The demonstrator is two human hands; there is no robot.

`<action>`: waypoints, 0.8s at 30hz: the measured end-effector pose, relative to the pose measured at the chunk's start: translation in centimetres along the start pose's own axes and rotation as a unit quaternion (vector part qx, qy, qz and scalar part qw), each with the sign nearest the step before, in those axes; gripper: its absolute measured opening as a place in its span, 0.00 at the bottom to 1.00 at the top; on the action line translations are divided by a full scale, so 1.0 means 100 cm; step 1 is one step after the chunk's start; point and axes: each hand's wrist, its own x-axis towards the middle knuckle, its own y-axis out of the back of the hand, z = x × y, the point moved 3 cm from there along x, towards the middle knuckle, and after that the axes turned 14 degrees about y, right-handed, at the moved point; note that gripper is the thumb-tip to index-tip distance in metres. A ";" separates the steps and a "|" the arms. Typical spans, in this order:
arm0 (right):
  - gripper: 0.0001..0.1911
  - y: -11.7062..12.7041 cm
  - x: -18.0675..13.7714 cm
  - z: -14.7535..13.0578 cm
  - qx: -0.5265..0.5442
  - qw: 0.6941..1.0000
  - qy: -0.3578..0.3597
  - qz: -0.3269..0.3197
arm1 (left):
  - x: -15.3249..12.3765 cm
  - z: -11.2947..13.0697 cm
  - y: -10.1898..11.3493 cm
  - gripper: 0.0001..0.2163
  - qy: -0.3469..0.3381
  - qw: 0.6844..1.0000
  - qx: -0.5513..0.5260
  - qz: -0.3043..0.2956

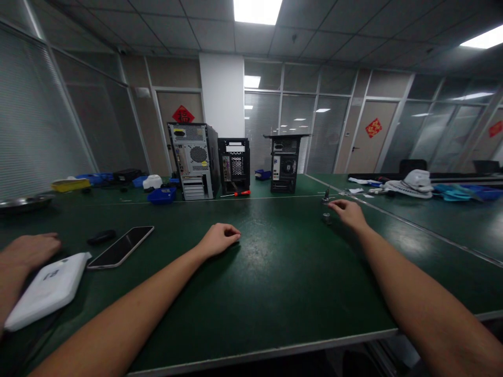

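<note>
My left hand [219,239] rests on the green tabletop [275,293], its fingers curled and pressed together, with nothing showing at the tips. Farther right, my right hand [349,212] pinches at the base of a small dark metal part [326,198] that stands upright with a narrow top. Whether it is lifted off the table I cannot tell. Just nearer to me stands a second small metal part [326,218], short and shiny, apart from my fingers.
Three computer cases [196,162] stand at the back, with a red-handled screwdriver [241,193] before them. At left lie a phone [121,247], a white box [49,288] and another person's hand [33,250]. Blue trays [162,196] sit behind. A white cap [416,183] lies far right.
</note>
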 end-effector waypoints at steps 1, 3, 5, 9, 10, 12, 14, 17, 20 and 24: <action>0.17 -0.004 -0.001 -0.002 -0.003 1.000 0.003 -0.021 | 0.001 -0.001 0.000 0.16 0.000 1.000 -0.001 -0.001; 0.16 -0.010 -0.002 -0.005 -0.010 0.998 0.010 -0.055 | 0.002 -0.003 -0.001 0.16 -0.001 1.000 0.000 -0.003; 0.16 -0.013 -0.003 -0.006 -0.018 0.997 0.017 -0.073 | 0.003 -0.004 -0.002 0.16 -0.001 1.000 0.004 -0.003; 0.16 -0.012 -0.005 -0.005 -0.031 0.997 0.022 -0.067 | 0.005 -0.005 -0.005 0.16 -0.011 1.000 0.007 -0.005; 0.16 -0.012 -0.005 -0.004 -0.034 0.997 0.021 -0.066 | 0.005 -0.006 -0.005 0.16 -0.015 1.000 0.006 -0.005; 0.16 -0.012 -0.005 -0.004 -0.042 0.997 0.019 -0.067 | 0.006 -0.007 -0.005 0.16 -0.019 1.000 0.004 -0.005; 0.17 -0.013 -0.004 -0.003 -0.048 0.996 0.017 -0.069 | 0.006 -0.008 -0.004 0.16 -0.017 1.000 0.004 -0.005; 0.18 -0.014 -0.004 -0.002 -0.047 0.996 0.021 -0.069 | 0.005 -0.007 -0.004 0.15 -0.015 1.000 0.007 -0.009; 0.18 -0.015 -0.005 -0.001 -0.048 0.996 0.024 -0.065 | 0.004 -0.006 -0.004 0.15 -0.014 1.000 0.005 -0.011; 0.16 -0.016 -0.004 0.000 -0.054 0.996 0.023 -0.067 | 0.004 -0.005 -0.004 0.15 -0.014 1.000 -0.003 -0.012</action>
